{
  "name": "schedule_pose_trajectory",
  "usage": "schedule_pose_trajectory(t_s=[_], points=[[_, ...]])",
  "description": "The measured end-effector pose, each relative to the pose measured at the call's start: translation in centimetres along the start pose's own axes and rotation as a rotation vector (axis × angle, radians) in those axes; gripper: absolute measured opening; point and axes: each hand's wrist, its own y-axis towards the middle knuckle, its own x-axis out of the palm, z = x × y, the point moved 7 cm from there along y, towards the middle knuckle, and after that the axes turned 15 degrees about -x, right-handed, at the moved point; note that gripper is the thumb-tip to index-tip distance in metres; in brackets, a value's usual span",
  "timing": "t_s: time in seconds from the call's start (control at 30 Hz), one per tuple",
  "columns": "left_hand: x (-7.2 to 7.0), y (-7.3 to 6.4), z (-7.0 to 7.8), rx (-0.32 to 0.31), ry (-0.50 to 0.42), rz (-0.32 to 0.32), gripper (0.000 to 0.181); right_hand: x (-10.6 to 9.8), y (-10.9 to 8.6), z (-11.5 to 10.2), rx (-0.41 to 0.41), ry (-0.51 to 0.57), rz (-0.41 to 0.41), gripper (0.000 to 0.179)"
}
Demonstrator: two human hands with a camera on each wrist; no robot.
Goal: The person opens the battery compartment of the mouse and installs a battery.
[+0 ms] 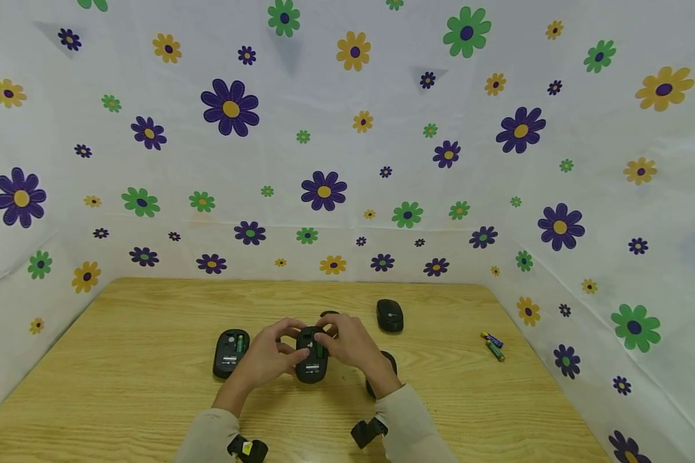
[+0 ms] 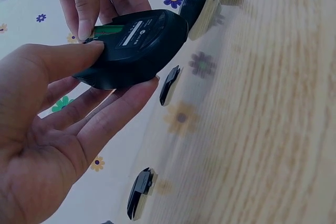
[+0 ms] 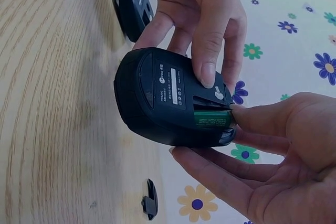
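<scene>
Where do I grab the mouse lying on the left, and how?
Probably pinch the left mouse by its two long sides, from above: it lies belly-up, longer than wide, and that should keep fingers off the exposed green battery.

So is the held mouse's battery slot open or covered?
Open: a green battery shows uncovered in the underside of the mouse.

Head view faces forward and down; close wrist views share the mouse (image 3: pixel 173 98).
</scene>
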Motion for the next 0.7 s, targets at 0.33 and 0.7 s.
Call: schedule_pose_trajectory(t_s=[0.33,0.7], points=[[0.06,-0.04,-0.12,0.009,0.002,-0.004,0.048,-0.06,-0.11,-0.14,0.007,0.008,0.005,0.023],[0.10,0.05,-0.02,-0.004,0.008,-0.002,0.045,-0.26,-0.22,-0.10,0.008,-0.001,0.028,0.023]])
